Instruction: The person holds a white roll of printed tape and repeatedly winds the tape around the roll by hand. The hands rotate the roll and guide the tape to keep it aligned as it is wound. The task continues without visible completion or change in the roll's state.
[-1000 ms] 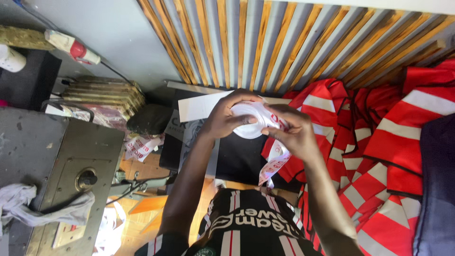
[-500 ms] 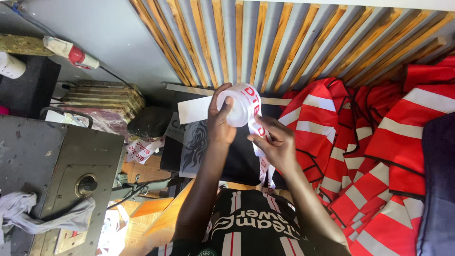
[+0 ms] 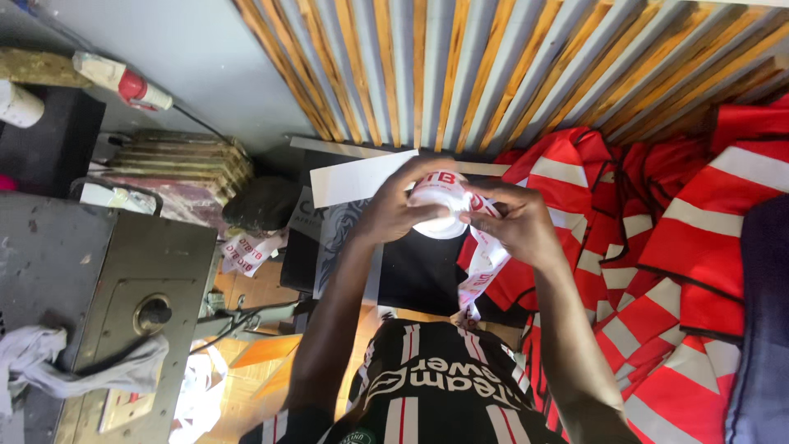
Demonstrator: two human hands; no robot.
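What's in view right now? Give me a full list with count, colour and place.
Tape roll: one, white with red print, held between both hands at centre.
Loose tape strip: one, white and red, hanging down from the roll.
Garments: a heap, red with white stripes, right side.
Dark sheet: one, black, under the hands.
White paper: one, just left of the roll.
Tape scraps: a small bunch, white and red, left of centre.
Metal machine: one, grey, lower left.
Rag: one, white, draped over the machine.
Corrugated wall: grey and rust-orange, top.
Tube: one, white with red cap, upper left.
Left hand: grips the roll.
Right hand: pinches the strip at the roll.
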